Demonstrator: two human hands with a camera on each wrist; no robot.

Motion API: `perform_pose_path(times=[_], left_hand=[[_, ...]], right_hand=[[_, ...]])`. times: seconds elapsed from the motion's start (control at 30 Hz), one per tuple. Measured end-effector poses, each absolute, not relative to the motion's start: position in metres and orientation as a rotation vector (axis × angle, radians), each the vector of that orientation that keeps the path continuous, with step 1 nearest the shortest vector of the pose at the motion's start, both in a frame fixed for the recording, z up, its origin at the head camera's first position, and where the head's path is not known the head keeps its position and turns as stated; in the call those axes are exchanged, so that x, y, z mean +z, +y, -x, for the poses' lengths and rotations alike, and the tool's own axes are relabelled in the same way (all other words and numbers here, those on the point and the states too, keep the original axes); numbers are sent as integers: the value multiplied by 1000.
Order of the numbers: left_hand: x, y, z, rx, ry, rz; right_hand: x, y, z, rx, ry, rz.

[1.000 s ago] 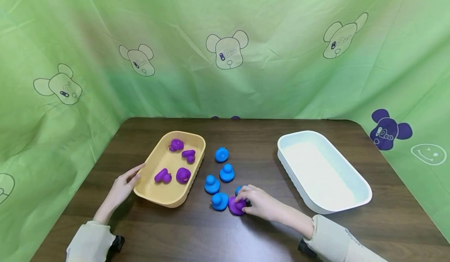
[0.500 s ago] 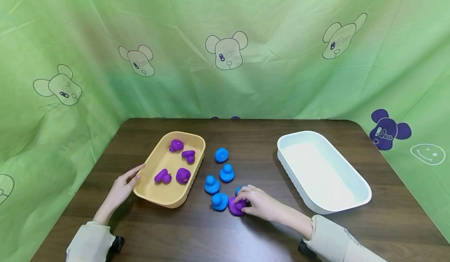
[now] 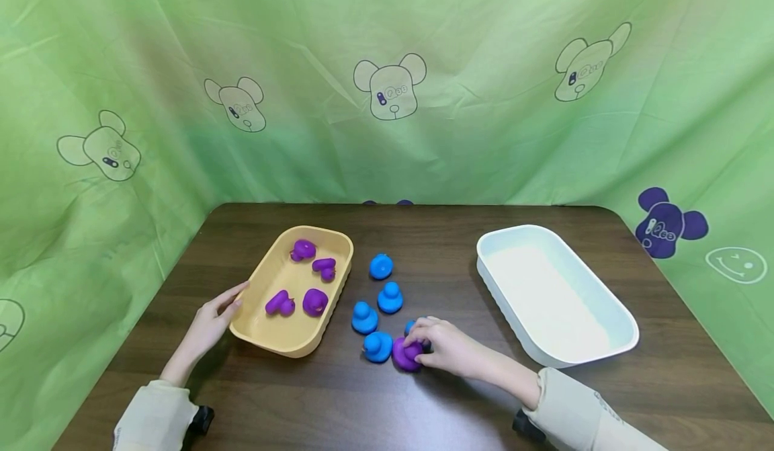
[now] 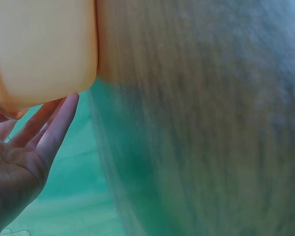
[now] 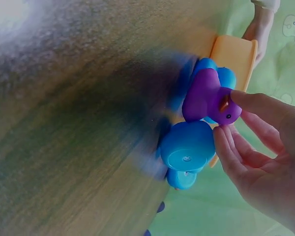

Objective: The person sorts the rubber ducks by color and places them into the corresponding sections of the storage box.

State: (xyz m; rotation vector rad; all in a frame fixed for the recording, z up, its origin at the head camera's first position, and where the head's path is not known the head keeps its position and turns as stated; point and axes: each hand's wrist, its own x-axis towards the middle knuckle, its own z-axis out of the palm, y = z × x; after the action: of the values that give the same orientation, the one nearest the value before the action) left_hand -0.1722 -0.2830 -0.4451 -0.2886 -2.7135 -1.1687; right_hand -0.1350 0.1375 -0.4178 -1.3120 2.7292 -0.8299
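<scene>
A purple rubber duck [image 3: 406, 355] stands on the table at the near end of a group of blue ones. My right hand [image 3: 446, 348] pinches its head between thumb and fingers, clear in the right wrist view, where the duck [image 5: 202, 97] shows its beak and one eye. Close beside it stand a blue rubber duck [image 3: 377, 347] and another blue duck [image 3: 410, 326], mostly hidden behind my fingers. My left hand [image 3: 208, 323] rests against the near left side of a yellow tray [image 3: 256, 333], straight fingers touching its wall in the left wrist view.
Several purple ducks, one of them a duck [image 3: 315, 302] near the right wall, lie in the yellow tray. Between the trays stand more blue ducks, among them a blue duck [image 3: 390, 298]. A white tray [image 3: 559, 363] sits at right. A green curtain [image 3: 387, 148] hangs behind the table.
Almost nothing differs. Both hands keep their places, and the purple duck under my right fingers has shifted only very slightly.
</scene>
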Motion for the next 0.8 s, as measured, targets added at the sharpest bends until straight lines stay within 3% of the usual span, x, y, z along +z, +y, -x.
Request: perform_pose_path(times=[0.8], left_hand=[[-444, -282, 171, -1135, -2727, 278]], right_hand=[[-406, 135, 139, -983, 2631, 1225]])
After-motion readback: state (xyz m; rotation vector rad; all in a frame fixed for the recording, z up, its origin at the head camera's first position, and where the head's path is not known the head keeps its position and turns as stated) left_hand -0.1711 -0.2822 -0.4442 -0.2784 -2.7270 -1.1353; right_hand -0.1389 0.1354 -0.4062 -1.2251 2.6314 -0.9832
